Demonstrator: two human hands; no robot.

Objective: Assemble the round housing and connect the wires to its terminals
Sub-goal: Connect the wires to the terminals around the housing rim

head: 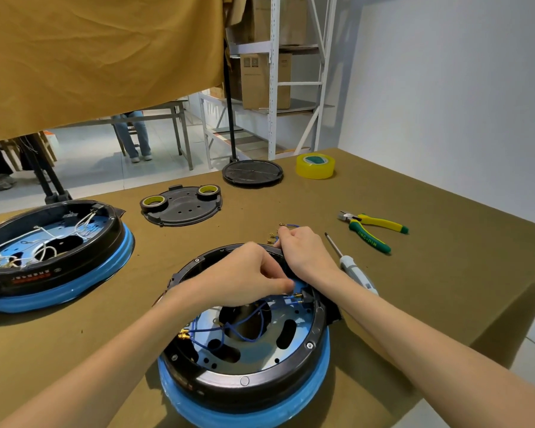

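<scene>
Housing [244, 359] sits at the near table [414, 288] edge, open side up: black ring on a blue band, metal plate inside with blue wires [244, 322] looped across the centre hole, brass terminals [184, 333] at the left inner wall. Left hand [244, 276] is over the far-right inner rim, fingers curled, thumb and forefinger pinching what looks like a blue wire end near a brass connector [297, 295] at a black block. Right hand [303, 251] grips the far rim with fingers curled over it; a blue lead [291, 226] with brass lugs pokes out past the knuckles, can't tell if it's actually held. Handling guess: housing looks rigid and fairly heavy, stays put if braced at the rim; wires thin and floppy, so hold them right behind the lug and push straight, not by the insulation; lugs small, easy to bend or drop. Just right of the housing: screwdriver [349, 264], then cutters [374, 230]. Left: second housing [53, 257] with white wires. Further back: black cover plate [183, 206] carrying two tape rolls, round black lid [252, 172], yellow tape [315, 165]. Covers still off, so assembly looks mid-wiring.
</scene>
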